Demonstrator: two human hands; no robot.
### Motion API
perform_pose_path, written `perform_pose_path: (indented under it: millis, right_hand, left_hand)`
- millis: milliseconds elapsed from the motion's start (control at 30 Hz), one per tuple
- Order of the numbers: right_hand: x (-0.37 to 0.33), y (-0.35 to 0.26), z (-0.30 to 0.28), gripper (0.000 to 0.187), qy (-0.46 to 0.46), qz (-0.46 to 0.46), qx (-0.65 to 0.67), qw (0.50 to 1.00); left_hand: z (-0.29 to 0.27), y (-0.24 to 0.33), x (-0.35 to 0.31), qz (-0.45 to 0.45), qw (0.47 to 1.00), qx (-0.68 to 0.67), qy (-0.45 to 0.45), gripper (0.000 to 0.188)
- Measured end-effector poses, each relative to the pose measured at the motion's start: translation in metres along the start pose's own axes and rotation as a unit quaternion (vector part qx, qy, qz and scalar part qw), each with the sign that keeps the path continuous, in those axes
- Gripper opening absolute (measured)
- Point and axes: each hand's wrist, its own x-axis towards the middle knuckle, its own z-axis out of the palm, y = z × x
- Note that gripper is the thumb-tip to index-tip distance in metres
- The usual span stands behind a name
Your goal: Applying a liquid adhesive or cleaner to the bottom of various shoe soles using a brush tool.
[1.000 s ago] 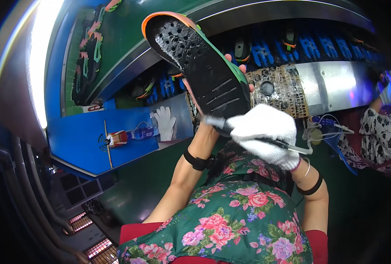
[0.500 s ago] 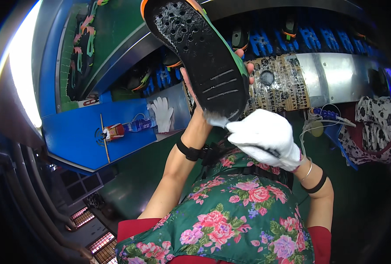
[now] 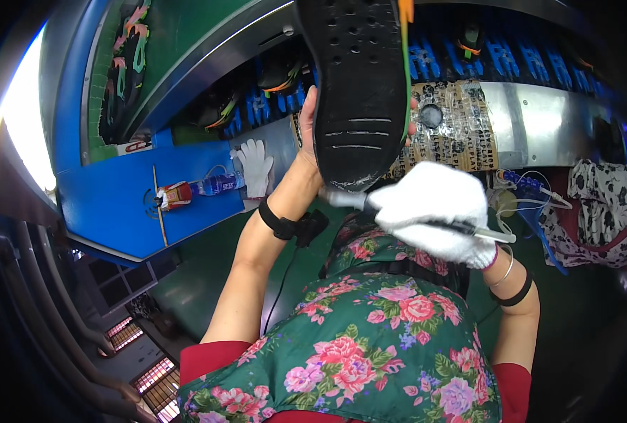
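Observation:
My bare left hand (image 3: 308, 130) grips a shoe (image 3: 359, 120) from behind, with its black underside facing me. That underside has round holes toward the top and three shiny slits lower down; green and orange show along its right side. Part of the shoe's upper end is cut off by the picture's top edge. My right hand (image 3: 437, 211), in a white knitted glove, is closed around a brush (image 3: 347, 199) with a slim handle. Its blurred pale bristles are at the shoe's lower end; whether they touch it I cannot tell.
On the left, a blue table (image 3: 109, 211) bears a bottle (image 3: 218, 184), a red packet (image 3: 174, 196) and a thin stick (image 3: 155, 204). A spare white glove (image 3: 255, 168) lies nearby. Behind are blue racks (image 3: 504, 60) with shoes, and a metal ledge (image 3: 539, 120) partly covered by taped cardboard (image 3: 461, 127).
The shoe has turned from a leftward tilt to nearly upright, its top swinging right. My right hand with the brush has shifted slightly, staying by the shoe's lower end.

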Motion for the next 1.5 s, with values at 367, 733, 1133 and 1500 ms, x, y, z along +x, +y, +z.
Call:
perform_pose_path:
  millis: [367, 733, 1133, 1500]
  right_hand:
    - [-0.002, 0.007, 0.01, 0.029, -0.017, -0.061, 0.083, 0.995]
    - [0.014, 0.019, -0.015, 0.017, 0.105, 0.085, 0.005, 0.991]
    - [0.034, 0.0, -0.019, 0.026, 0.006, -0.072, -0.255, 0.964]
    - [-0.031, 0.015, -0.034, 0.009, 0.27, 0.178, 0.415, 0.85]
  left_hand:
    - [0.013, 0.024, -0.005, -0.018, 0.944, 0.272, 0.187, 0.101]
    - [-0.008, 0.013, -0.014, 0.002, 0.97, -0.101, 0.223, 0.081]
    - [-0.008, -0.009, -0.024, 0.073, 0.936, -0.223, 0.263, 0.08]
    - [0.044, 0.003, -0.057, 0.096, 0.946, 0.217, 0.223, 0.077]
